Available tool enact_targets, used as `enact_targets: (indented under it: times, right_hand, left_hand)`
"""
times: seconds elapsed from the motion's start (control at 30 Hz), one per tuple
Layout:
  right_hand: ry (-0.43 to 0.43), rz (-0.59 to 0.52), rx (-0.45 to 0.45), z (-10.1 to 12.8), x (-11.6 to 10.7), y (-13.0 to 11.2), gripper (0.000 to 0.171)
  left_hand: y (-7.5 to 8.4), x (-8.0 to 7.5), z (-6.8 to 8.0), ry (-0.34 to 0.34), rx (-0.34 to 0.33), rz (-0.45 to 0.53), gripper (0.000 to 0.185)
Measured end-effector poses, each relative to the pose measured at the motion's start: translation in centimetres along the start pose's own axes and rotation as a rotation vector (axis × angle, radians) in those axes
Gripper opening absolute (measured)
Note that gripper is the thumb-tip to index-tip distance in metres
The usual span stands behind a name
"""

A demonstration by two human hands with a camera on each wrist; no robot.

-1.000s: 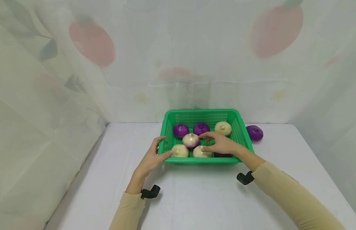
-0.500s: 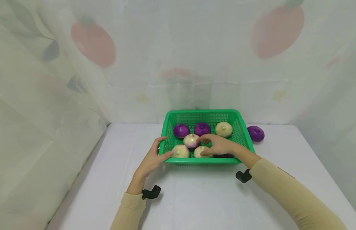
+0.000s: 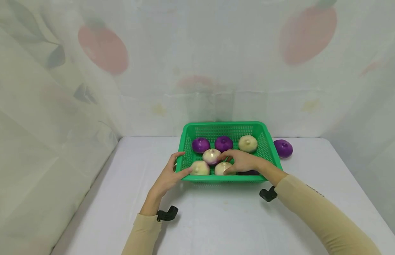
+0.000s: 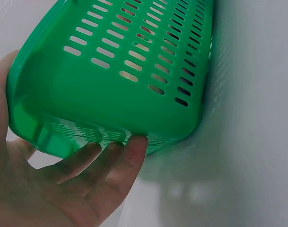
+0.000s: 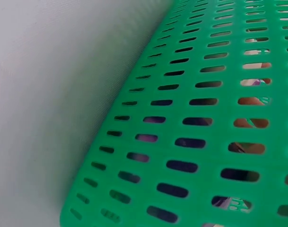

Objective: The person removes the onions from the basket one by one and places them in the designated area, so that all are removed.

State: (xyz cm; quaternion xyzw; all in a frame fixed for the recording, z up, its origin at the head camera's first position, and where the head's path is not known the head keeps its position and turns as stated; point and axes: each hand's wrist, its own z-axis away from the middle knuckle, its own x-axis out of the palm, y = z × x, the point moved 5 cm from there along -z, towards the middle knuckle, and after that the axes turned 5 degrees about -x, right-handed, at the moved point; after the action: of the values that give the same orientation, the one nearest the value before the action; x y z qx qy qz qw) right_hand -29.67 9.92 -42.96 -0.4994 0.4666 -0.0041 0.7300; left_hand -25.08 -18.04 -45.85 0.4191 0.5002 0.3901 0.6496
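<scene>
A green plastic basket holds several onions, some purple and some white. My left hand grips the basket's left front corner, its thumb at the rim. In the left wrist view, the fingers lie against the basket's outer wall. Inside the basket, my right hand curls its thumb and fingers round a white onion in the front row. Its fingertips also come close to a white-and-purple onion behind. In the right wrist view, the basket wall hides most of that hand.
Another white onion lies near my left thumb. Two purple onions and a white onion are at the back of the basket. A dark purple onion sits partly under my right hand. Outside, a purple onion rests on the white table.
My right hand has moved slightly left and down, and its thumb and fingers have closed in round the front white onion. The left hand keeps its hold on the basket.
</scene>
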Motion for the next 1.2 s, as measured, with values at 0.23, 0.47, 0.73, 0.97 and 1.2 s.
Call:
enact_targets:
  times: [0.23,0.47,0.73,0.97,1.2]
  right_hand:
    - [-0.040,0.004,-0.003,-0.3,0.1,-0.1,0.051]
    - [-0.061,0.003,0.011,-0.3,0.3,-0.1,0.055]
    - [-0.006,0.003,-0.008,0.0,0.1,-0.5,0.055]
    - [0.056,0.005,-0.010,0.6,-0.9,-0.9,0.055]
    - [0.079,-0.011,-0.035,1.6,-1.8,-1.7,0.053]
  left_hand:
    - [-0.1,-0.2,0.0,0.013,0.027,-0.019,0.073]
    - [-0.1,-0.2,0.0,0.003,0.028,-0.029,0.073]
    - [0.0,-0.1,0.0,0.007,0.029,-0.025,0.073]
    - [-0.1,-0.2,0.0,0.007,0.025,-0.022,0.072]
    - [-0.2,-0.1,0.0,0.002,0.020,-0.027,0.073]
